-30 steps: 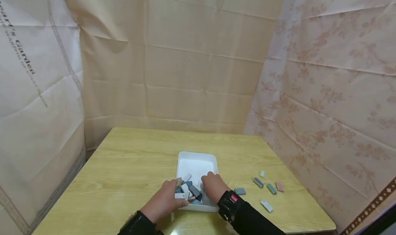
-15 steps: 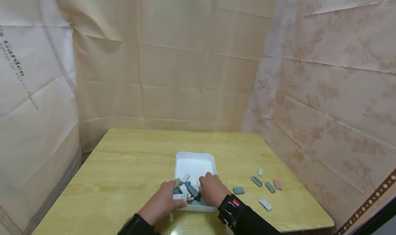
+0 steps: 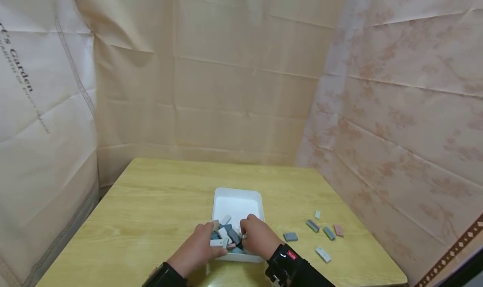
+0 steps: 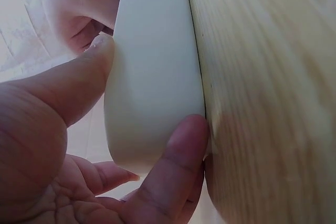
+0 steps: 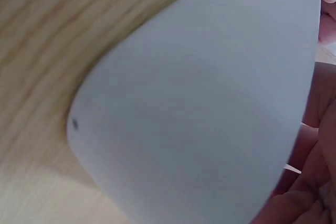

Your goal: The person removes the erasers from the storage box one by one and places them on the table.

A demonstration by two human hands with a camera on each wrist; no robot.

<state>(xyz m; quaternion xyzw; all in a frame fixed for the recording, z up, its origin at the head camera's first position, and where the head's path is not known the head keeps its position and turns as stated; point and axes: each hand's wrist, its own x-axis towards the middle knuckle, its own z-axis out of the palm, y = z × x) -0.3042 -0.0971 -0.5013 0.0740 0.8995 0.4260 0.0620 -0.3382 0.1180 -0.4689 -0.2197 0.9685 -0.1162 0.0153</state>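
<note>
A white tray (image 3: 237, 203) stands on the table, its near half heaped with small rectangular blocks (image 3: 223, 233) in white, grey, blue-grey, beige and pink. My left hand (image 3: 197, 246) grips the tray's near left corner. In the left wrist view the thumb (image 4: 86, 74) is at the rim and a fingertip (image 4: 188, 135) presses low on the outer wall. My right hand (image 3: 259, 237) reaches over the right wall with curled fingers among the blocks. A light piece shows beside its fingertips, but I cannot tell whether they pinch it. The right wrist view shows mostly the tray's outer wall (image 5: 194, 103).
Right of the tray lie several loose blocks: a grey one (image 3: 290, 236), a white one (image 3: 323, 254), a purple-and-green one (image 3: 312, 225), a blue-green one (image 3: 329, 233), a pink one (image 3: 338, 230) and a pale green one (image 3: 317, 215). Hanging cloth (image 3: 226, 90) surrounds the table (image 3: 158, 220).
My right hand shifts slightly within the tray, its fingers moving at the right side of the pile. My left hand keeps its grip on the corner. The loose blocks stay put.
</note>
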